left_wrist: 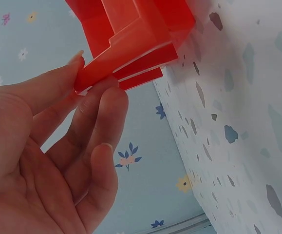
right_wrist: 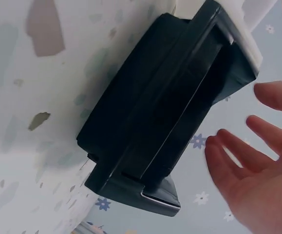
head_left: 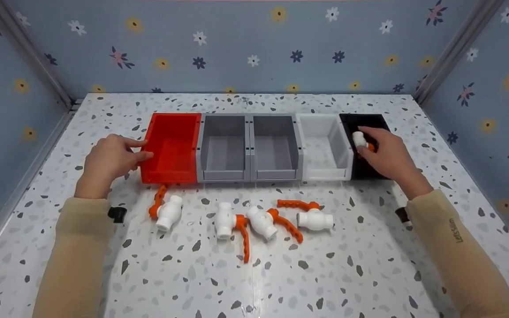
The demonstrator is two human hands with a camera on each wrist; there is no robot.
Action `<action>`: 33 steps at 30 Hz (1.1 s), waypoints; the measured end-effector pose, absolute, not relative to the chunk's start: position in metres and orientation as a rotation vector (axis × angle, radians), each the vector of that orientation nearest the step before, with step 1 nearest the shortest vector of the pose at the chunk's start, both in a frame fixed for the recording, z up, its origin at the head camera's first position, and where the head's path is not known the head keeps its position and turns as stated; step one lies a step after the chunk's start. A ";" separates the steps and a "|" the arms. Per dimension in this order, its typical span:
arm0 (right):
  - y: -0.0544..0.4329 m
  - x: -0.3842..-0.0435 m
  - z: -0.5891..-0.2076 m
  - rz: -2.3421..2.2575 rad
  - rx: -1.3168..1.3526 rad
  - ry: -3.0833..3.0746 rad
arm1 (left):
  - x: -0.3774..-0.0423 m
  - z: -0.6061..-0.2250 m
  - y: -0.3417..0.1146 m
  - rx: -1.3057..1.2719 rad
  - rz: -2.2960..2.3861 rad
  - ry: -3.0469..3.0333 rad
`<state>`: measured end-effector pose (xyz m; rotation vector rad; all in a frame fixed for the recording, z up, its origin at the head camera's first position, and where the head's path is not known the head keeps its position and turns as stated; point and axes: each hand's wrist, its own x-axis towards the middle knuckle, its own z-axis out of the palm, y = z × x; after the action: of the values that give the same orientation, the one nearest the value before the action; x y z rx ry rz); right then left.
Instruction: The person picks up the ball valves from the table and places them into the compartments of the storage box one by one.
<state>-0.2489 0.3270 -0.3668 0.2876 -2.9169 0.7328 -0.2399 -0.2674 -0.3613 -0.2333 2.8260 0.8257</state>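
Observation:
My left hand point(head_left: 108, 157) pinches the side rim of the red bin point(left_wrist: 141, 34) between thumb and fingers. Over the black bin point(right_wrist: 145, 112) at the row's right end is my right hand point(head_left: 387, 152). Its thumb and fingers are spread apart, with a gap between them in the right wrist view point(right_wrist: 257, 151). A white ball valve point(head_left: 359, 138) with an orange handle shows at the black bin, partly hidden by this hand in the head view. In front of the row lie more such valves: one at left point(head_left: 169, 213), two mid-table point(head_left: 225, 221) point(head_left: 262, 222), one at right point(head_left: 315, 220).
Two grey bins point(head_left: 223, 152) point(head_left: 275, 152) and a white bin point(head_left: 323, 152) stand side by side between the red and black ones. The speckled table point(head_left: 192, 287) carries everything. Flowered panels point(head_left: 254, 44) enclose it at the back and sides.

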 end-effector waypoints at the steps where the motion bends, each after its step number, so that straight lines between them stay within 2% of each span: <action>1: 0.327 -0.246 -0.367 0.764 0.302 -2.891 | -0.240 -0.361 -0.267 -0.229 0.828 2.828; 15: 0.312 -0.208 -0.368 1.124 0.508 -2.646 | -0.242 -0.360 -0.266 -0.214 0.820 2.850; 27: 0.295 -0.184 -0.379 1.573 0.577 -2.602 | -0.243 -0.361 -0.269 -0.229 0.869 2.806; 33: 0.284 -0.173 -0.386 1.577 0.653 -2.678 | -0.243 -0.362 -0.270 -0.241 0.893 2.780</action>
<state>-0.1734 0.2841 -0.3857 0.6531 -2.6778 1.5767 -0.2427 -0.2704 -0.3617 -0.2408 2.7797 0.8930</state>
